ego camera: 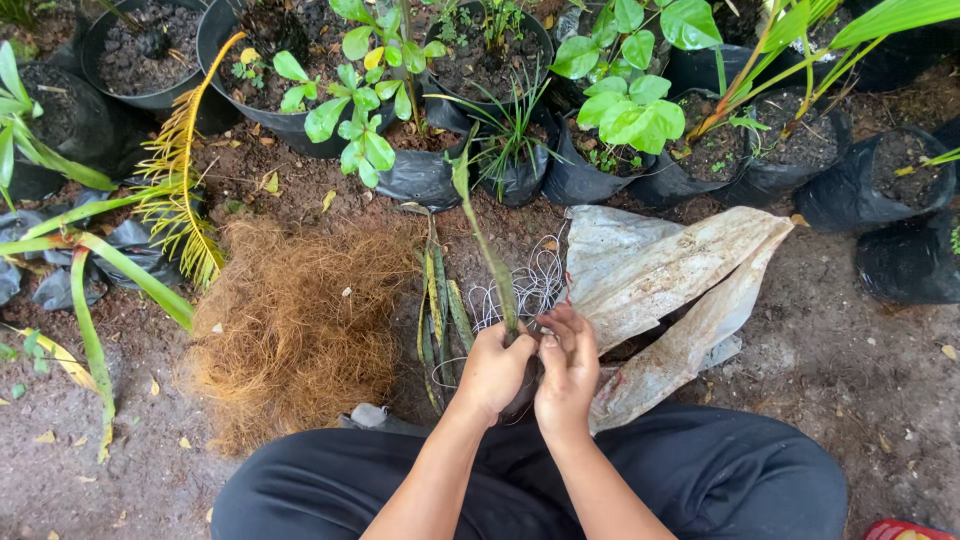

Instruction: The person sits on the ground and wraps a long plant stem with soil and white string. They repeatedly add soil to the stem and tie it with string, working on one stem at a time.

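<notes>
My left hand (pixel 495 370) is closed around the base of a long green plant cutting (pixel 488 250) that stands upright and leans away from me. My right hand (pixel 567 365) is right beside it, fingers curled at the same base, pinching something small that I cannot make out. A loose tangle of thin white string (pixel 535 285) lies on the ground just beyond both hands. Several more green cuttings (pixel 440 310) lie on the soil to the left of my left hand. What the base of the cutting is wrapped in is hidden by my hands.
A heap of brown coconut fibre (pixel 300 320) lies to the left. A crumpled whitish plastic sack (pixel 670 280) lies to the right. Black nursery bags with leafy plants (pixel 630 110) line the far side. My dark trouser legs (pixel 700 480) fill the foreground.
</notes>
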